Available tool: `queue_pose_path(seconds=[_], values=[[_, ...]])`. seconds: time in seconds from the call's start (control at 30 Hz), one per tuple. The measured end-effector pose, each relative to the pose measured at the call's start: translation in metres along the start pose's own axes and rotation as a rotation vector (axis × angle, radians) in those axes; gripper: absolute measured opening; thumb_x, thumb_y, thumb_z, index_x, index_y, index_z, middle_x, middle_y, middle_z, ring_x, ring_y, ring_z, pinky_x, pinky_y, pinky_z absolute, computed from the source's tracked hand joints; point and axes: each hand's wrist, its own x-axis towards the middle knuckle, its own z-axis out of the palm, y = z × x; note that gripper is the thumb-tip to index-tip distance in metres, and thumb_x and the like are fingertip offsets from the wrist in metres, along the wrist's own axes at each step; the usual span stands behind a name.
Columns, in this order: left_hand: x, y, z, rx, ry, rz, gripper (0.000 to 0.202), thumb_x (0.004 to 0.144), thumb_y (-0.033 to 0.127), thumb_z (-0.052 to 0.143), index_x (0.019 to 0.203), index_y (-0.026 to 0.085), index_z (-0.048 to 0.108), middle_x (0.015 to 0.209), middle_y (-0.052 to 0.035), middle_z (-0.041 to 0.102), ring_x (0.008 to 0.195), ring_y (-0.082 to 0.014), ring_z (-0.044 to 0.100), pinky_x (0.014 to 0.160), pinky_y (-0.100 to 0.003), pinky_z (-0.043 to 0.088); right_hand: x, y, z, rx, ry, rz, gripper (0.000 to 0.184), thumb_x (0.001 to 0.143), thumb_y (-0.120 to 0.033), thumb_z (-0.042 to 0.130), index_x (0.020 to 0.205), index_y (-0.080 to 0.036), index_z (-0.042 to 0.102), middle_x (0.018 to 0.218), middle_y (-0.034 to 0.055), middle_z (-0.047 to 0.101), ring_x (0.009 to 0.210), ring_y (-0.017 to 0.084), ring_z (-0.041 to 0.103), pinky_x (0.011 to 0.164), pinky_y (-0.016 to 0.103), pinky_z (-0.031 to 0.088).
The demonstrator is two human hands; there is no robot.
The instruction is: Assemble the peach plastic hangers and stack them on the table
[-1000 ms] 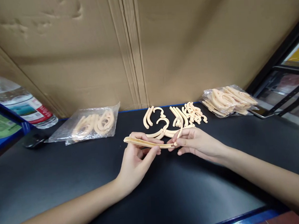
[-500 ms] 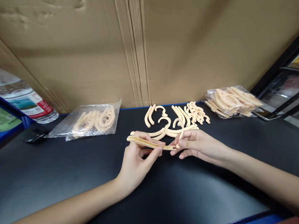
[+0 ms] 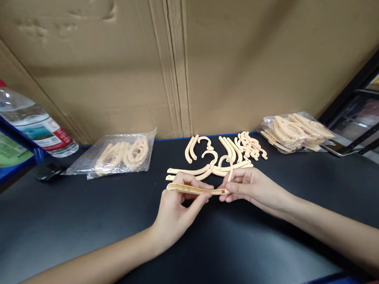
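Note:
Between thumb and fingers, my left hand grips a cream plastic hanger arm, its hollow side towards me. My right hand pinches a curved hanger hook by its lower end, against the right tip of that arm. Fingertips partly cover the joint, so I cannot tell whether the two are locked together. Just behind my hands lie hanger pieces put together with a hook. Farther back are loose hanger arms, another hook and a heap of small hooks.
Clear plastic bags of hanger parts lie at the left and right of the black table. A water bottle leans by a blue rack at the left, near a dark object. Cardboard stands behind; a black frame is at right.
The hook's lower end has come against the arm's tip, and my right fingers have closed in around the joint. The whole view has shifted slightly.

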Motion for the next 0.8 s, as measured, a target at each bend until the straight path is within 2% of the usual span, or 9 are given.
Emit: queue_pose_path(seconds=[0.2,0.37,0.5,0.67,0.8], values=[[-0.001,0.002,0.001,0.011,0.005,0.002,0.019,0.084,0.021,0.065,0.08,0.02,0.046,0.084,-0.0065,0.068,0.079,-0.0197,0.069,0.065,-0.029,0.059,-0.001,0.001,0.008,-0.087,0.08,-0.135,0.023,0.072,-0.034,0.078,0.074,-0.015,0.066,0.067,0.0041,0.071,0.061,0.014,0.067,0.062,0.026,0.055],[-0.004,0.006,0.006,-0.129,0.028,-0.09,0.022,0.084,0.024,0.065,0.082,0.02,0.043,0.085,-0.0051,0.07,0.068,-0.016,0.067,0.063,-0.029,0.057,-0.003,0.001,0.012,-0.132,0.12,-0.189,0.023,0.071,-0.036,0.078,0.072,-0.016,0.067,0.06,0.0018,0.067,0.055,0.013,0.064,0.057,0.026,0.052],[-0.006,0.008,0.011,-0.214,0.093,-0.147,0.026,0.082,0.025,0.068,0.086,0.021,0.042,0.083,-0.0027,0.07,0.065,-0.0141,0.065,0.063,-0.028,0.056,-0.005,0.003,0.015,-0.076,0.131,-0.18,0.023,0.071,-0.037,0.078,0.074,-0.016,0.07,0.058,0.0015,0.066,0.054,0.012,0.062,0.056,0.025,0.051],[-0.002,0.008,0.011,-0.247,0.165,-0.181,0.034,0.079,0.027,0.07,0.096,0.021,0.042,0.075,0.0019,0.065,0.064,-0.0142,0.065,0.059,-0.026,0.057,-0.007,0.003,0.016,-0.046,0.136,-0.14,0.025,0.072,-0.041,0.076,0.08,-0.018,0.075,0.075,0.0043,0.066,0.067,0.014,0.06,0.056,0.025,0.051],[0.001,0.008,0.009,-0.209,0.182,-0.209,0.04,0.079,0.027,0.069,0.108,0.02,0.042,0.072,0.0029,0.064,0.06,-0.0125,0.063,0.058,-0.024,0.056,-0.006,0.003,0.016,-0.087,0.114,-0.15,0.028,0.072,-0.043,0.075,0.083,-0.017,0.075,0.064,0.0011,0.059,0.058,0.011,0.053,0.048,0.023,0.049]])
